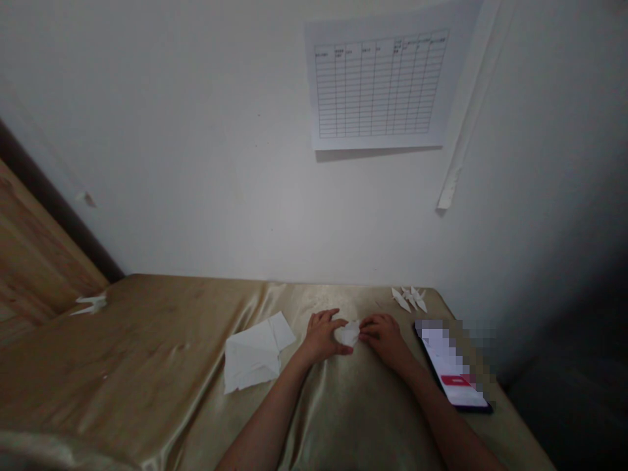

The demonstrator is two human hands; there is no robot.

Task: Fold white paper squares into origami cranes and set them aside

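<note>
A small piece of folded white paper (348, 335) is between my two hands, just above or on the gold cloth; I cannot tell if it touches the cloth. My left hand (322, 335) curves around its left side, thumb below and index finger above, with the other fingers lifted. On the right edge of the paper, the fingertips of my right hand (385, 337) are pinched together. Left of my left hand lie several white paper sheets (252, 356), overlapping and partly torn at the edges.
Folded paper cranes (409, 299) sit at the table's back right corner. A phone with a lit screen (454, 369) lies right of my right forearm. White paper scraps (91, 303) rest at the far left. Behind the cloth-covered table (161, 353) rises a wall with a printed chart (377, 85).
</note>
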